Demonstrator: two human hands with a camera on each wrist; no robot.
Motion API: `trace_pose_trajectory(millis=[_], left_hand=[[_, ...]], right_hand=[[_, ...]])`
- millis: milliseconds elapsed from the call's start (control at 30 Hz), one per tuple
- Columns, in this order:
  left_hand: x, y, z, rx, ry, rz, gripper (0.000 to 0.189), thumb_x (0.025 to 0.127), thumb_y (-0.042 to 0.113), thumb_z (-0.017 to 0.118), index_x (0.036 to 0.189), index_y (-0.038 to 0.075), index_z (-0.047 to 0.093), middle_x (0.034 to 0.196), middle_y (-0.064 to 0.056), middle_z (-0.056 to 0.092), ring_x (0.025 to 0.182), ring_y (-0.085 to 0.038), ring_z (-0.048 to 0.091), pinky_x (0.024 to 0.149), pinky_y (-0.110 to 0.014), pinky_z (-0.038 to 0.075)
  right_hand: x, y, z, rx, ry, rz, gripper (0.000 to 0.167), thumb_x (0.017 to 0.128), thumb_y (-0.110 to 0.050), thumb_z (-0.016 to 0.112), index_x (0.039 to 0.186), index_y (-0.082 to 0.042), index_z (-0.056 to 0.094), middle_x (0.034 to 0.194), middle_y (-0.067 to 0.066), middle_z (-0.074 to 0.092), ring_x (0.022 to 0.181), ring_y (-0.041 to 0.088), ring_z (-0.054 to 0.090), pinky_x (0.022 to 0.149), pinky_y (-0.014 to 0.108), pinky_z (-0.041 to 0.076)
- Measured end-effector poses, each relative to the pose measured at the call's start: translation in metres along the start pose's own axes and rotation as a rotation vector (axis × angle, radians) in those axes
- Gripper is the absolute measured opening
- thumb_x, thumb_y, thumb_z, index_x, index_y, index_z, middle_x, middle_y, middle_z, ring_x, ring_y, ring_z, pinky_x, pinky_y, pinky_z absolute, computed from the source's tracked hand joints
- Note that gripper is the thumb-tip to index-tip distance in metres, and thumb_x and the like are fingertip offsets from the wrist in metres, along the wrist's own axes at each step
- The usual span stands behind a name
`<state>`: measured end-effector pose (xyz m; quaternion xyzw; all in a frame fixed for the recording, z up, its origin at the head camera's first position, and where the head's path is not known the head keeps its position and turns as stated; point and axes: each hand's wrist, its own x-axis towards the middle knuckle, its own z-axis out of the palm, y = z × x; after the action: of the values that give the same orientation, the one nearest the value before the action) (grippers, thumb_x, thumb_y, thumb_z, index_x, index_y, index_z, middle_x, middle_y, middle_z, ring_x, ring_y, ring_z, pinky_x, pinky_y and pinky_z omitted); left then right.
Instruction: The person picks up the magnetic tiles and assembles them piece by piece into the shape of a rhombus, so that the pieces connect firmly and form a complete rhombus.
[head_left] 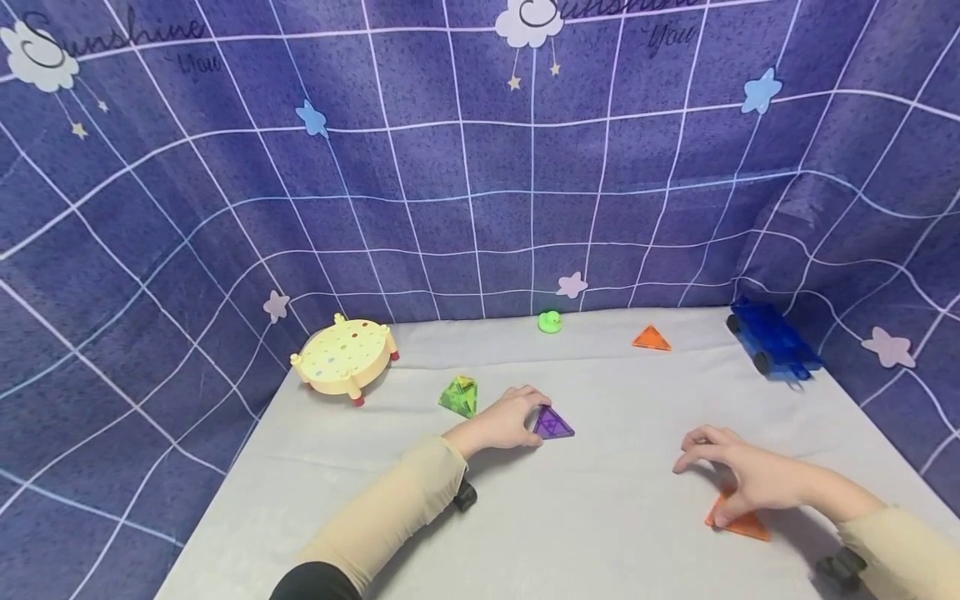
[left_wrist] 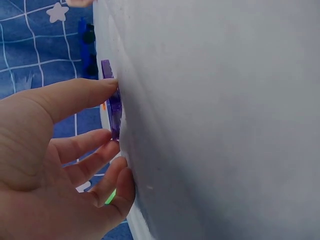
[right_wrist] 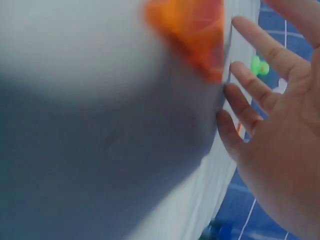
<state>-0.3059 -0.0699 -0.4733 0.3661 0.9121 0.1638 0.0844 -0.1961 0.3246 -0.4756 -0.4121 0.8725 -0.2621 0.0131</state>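
Note:
My left hand (head_left: 507,421) pinches a purple triangular magnetic tile (head_left: 553,423) on the light grey cloth. In the left wrist view, the thumb touches one side of the purple tile (left_wrist: 114,107) and the fingertips meet its lower end. On the right, my right hand (head_left: 757,473) hovers with spread, gently bent fingers over an orange triangular tile (head_left: 746,525). Its thumb overlaps that tile in the head view; whether they touch I cannot tell. The right wrist view shows the orange tile (right_wrist: 197,37) blurred, beside the loose fingers (right_wrist: 257,87).
A green translucent pyramid (head_left: 460,397) stands left of my left hand. Farther back are a yellow round toy table (head_left: 345,357), a green duck (head_left: 550,322), another orange triangle (head_left: 652,338) and a blue toy car (head_left: 772,337). A blue gridded curtain (head_left: 495,167) encloses the back and sides.

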Motion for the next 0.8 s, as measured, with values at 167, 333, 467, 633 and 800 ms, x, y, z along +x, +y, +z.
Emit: trace_pose_trajectory(millis=[167,333,467,633,800], left_hand=[[0.0,0.001,0.001,-0.003,-0.002,-0.013,0.07,0.082,0.024,0.084,0.143,0.006,0.055,0.138,-0.008,0.055,0.129,-0.028,0.048,0.113,-0.037,0.036],[0.001,0.0,0.001,-0.003,-0.002,-0.023,0.069,0.082,0.025,0.083,0.143,0.006,0.056,0.135,-0.008,0.054,0.126,-0.027,0.048,0.111,-0.035,0.038],[0.001,-0.002,0.001,-0.005,-0.001,-0.025,0.07,0.083,0.026,0.083,0.143,0.006,0.056,0.135,-0.008,0.054,0.126,-0.027,0.049,0.11,-0.035,0.038],[0.001,-0.002,0.0,-0.026,0.017,-0.019,0.068,0.081,0.025,0.085,0.14,0.006,0.058,0.133,-0.009,0.055,0.125,-0.027,0.049,0.11,-0.036,0.038],[0.0,-0.002,0.002,-0.032,0.033,-0.018,0.066,0.078,0.026,0.088,0.133,0.005,0.059,0.125,-0.006,0.056,0.119,-0.023,0.051,0.108,-0.033,0.04]], right_hand=[[-0.026,-0.001,0.008,0.005,0.072,-0.05,0.078,0.056,-0.035,0.096,0.127,-0.026,0.064,0.125,-0.001,0.046,0.115,0.011,0.039,0.093,0.018,0.031],[-0.036,0.001,0.014,0.079,0.092,-0.08,0.084,0.05,-0.016,0.096,0.127,-0.021,0.063,0.118,-0.003,0.048,0.103,0.008,0.043,0.08,0.019,0.037],[-0.032,0.007,0.014,0.145,0.102,-0.149,0.076,0.054,-0.007,0.094,0.123,-0.016,0.063,0.112,-0.001,0.054,0.092,0.01,0.05,0.073,0.025,0.041],[-0.02,0.012,0.012,0.154,0.129,-0.176,0.065,0.058,-0.004,0.093,0.115,-0.017,0.064,0.109,0.001,0.056,0.09,0.012,0.053,0.075,0.024,0.042],[-0.004,0.013,0.013,0.115,0.136,-0.146,0.059,0.062,-0.005,0.093,0.112,-0.018,0.066,0.109,0.002,0.054,0.089,0.013,0.053,0.075,0.023,0.044]])
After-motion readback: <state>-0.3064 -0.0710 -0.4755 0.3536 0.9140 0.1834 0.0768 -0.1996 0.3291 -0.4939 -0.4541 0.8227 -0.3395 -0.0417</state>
